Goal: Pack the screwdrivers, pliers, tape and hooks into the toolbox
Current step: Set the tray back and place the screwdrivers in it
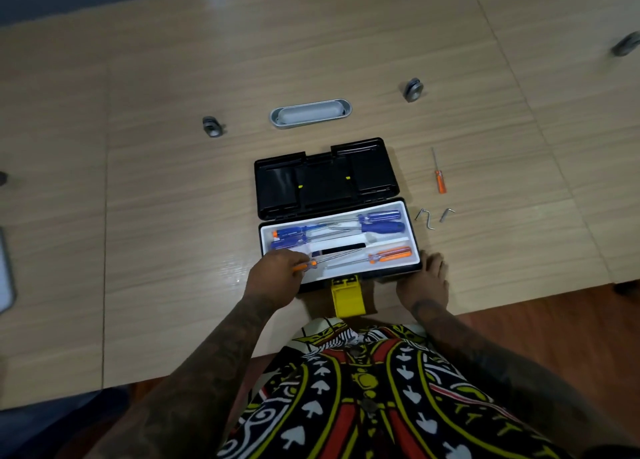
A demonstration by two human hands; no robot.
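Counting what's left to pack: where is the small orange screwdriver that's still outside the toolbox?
In the head view, the small orange screwdriver lies on the table right of the open toolbox, just beyond the two hooks.

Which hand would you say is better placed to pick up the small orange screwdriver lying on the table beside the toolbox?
Probably the right hand. It rests open at the toolbox's right corner, the same side as the small orange screwdriver, while the left hand grips another orange-handled screwdriver over the tray.

The left hand (277, 271) pinches an orange-handled screwdriver (313, 263) over the white tray (414, 254) of the open toolbox (323, 181), where blue-handled screwdrivers (382, 226) lie. The right hand (424, 284) rests on the table (138, 216) beside the box. Two hooks (425, 216) and a small orange screwdriver (440, 180) lie to the right.
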